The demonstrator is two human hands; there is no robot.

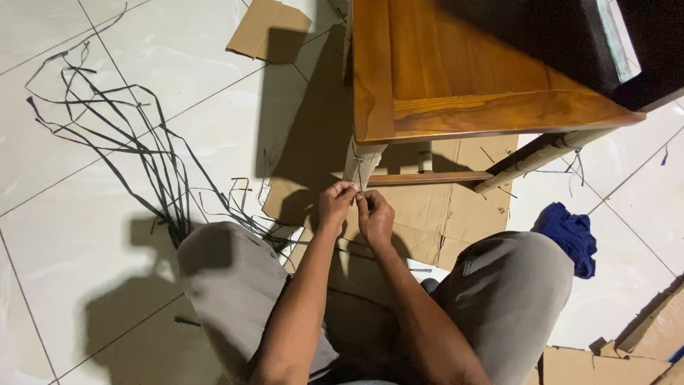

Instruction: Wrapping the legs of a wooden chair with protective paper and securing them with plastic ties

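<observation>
Seated on the floor, knees spread, the person brings both hands together low in front. The left hand (335, 205) and right hand (375, 214) pinch something thin, too small to identify, fingertips closed and nearly touching. Directly beyond them stands the wrapped table leg (361, 162), upright, slightly nearer the left hand.

Two bare forearms, no sleeves in view, no watch or bands at wrists. Left hand (335, 205) and right hand (375, 216) bare, no gloves, no rings visible. Legs in grey-beige trousers (228, 285), plain smooth cloth, light creases over knees. Seam or pocket edge shows on right trouser leg (507, 299) near thigh. Dark shadow between legs hides torso clothing. Feet out of sight.
</observation>
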